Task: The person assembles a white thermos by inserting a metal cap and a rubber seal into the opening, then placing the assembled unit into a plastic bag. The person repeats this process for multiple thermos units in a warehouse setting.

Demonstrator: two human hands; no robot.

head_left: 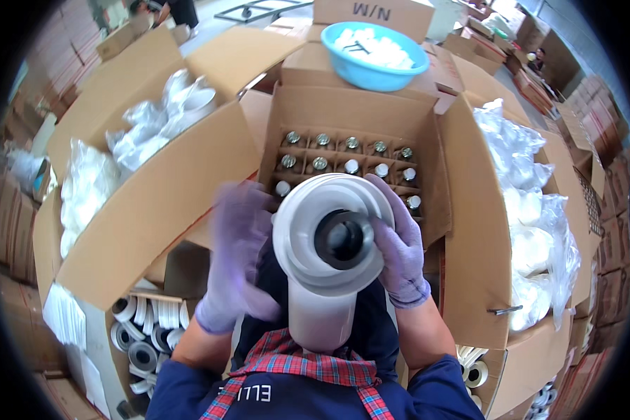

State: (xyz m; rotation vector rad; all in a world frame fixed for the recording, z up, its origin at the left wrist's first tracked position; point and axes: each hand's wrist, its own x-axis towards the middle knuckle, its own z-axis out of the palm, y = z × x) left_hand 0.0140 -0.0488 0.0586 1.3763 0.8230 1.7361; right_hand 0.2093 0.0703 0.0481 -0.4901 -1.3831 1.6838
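A tall white cylindrical container point(322, 320), like a flask body, stands upright close to my apron, with its wide round opening facing up. Inside that opening sits a dark ring point(322, 238) with a dark, shiny rounded centre. My right hand point(402, 255), in a pale purple glove, grips the right side of the rim, its thumb reaching over the edge towards the dark ring. To the left, my left hand point(234, 262), gloved alike, is blurred by motion. Its fingers look stretched out, apart from the container, and nothing shows in them.
Ahead is a carton point(357, 112) with dividers and several silver-topped pieces. Behind it sits a blue basin point(378, 80) of small white parts. Open cartons flank me, holding bagged white parts point(91, 185) left and plastic-wrapped ones point(532, 231) right. Black and white rings point(143, 355) lie lower left.
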